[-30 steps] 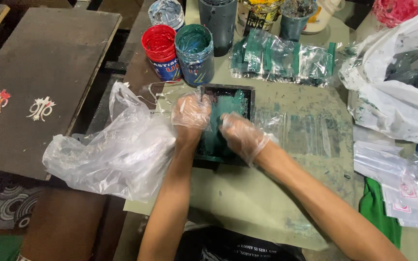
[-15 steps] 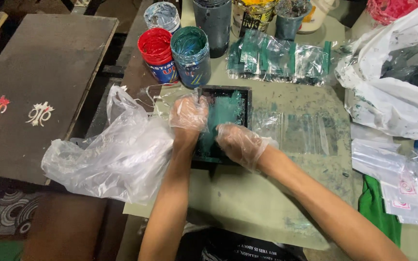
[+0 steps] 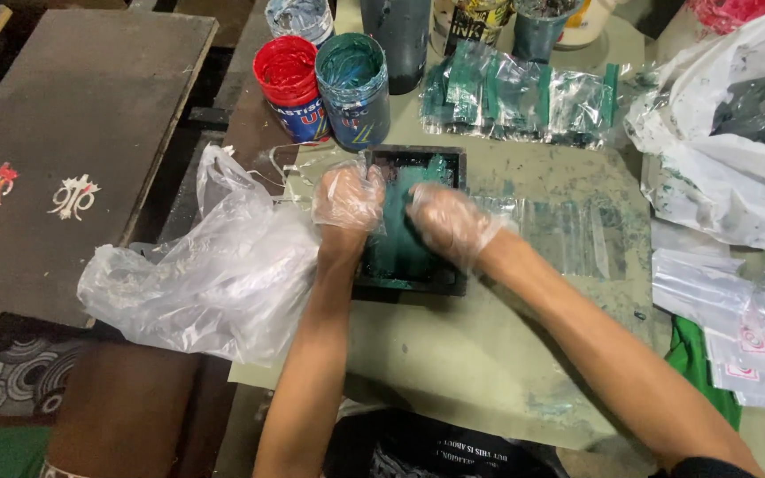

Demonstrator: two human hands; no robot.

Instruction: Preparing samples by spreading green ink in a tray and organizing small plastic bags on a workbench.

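Item: small black-framed screen (image 3: pixel 411 281), coated in green ink, laid flat on the worktop (image 3: pixel 453 372) directly ahead of the person, between the two forearms. Its long axis is seen to run away from the body, the far short end pointing toward the tubs.

Left hand (image 3: pixel 348 196): gloved in clear plastic, set at the frame's far left corner, fingers curled over the edge; what, if anything, is pinched there cannot be told.

Right hand (image 3: pixel 450 223): likewise gloved, laid on the green mesh near the middle, fingers bent and pressed down; whether a tool or cloth is gripped beneath cannot be told. This hand is the nearer to the screen's centre.

Adjacent: red ink tub (image 3: pixel 289 84) and green ink tub (image 3: pixel 352 84), both open, just beyond the frame's far end. Crumpled clear bag (image 3: pixel 214 274) just left of the frame. Ink-smeared small bags (image 3: pixel 524 93) beyond it to the right. Dark board (image 3: pixel 73 133) with two small printed motifs, well left.
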